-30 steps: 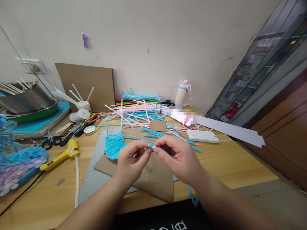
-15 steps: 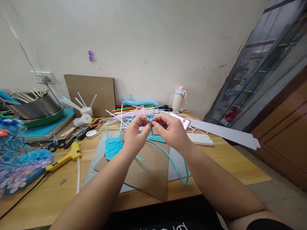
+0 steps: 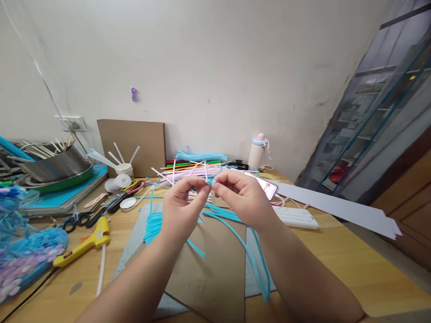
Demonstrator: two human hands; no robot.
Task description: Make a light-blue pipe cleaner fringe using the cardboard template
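My left hand and my right hand are raised above the table, fingertips pinched together on a thin blue pipe cleaner. Its small folded end sits between the fingertips, and the long tail hangs down below my right wrist, looping over a brown cardboard sheet. Beneath my left hand a fan of bunched blue pipe cleaners lies on a grey mat.
A yellow glue gun and scissors lie at left. Loose pink, white and blue pipe cleaners are piled by the wall. A phone, a white power bank, a bottle and a long white paper strip sit at right.
Both hands rose from low over the cardboard to higher above the table, still pinching the blue pipe cleaner. Its long tail now hangs freely. The camera tilted upward.
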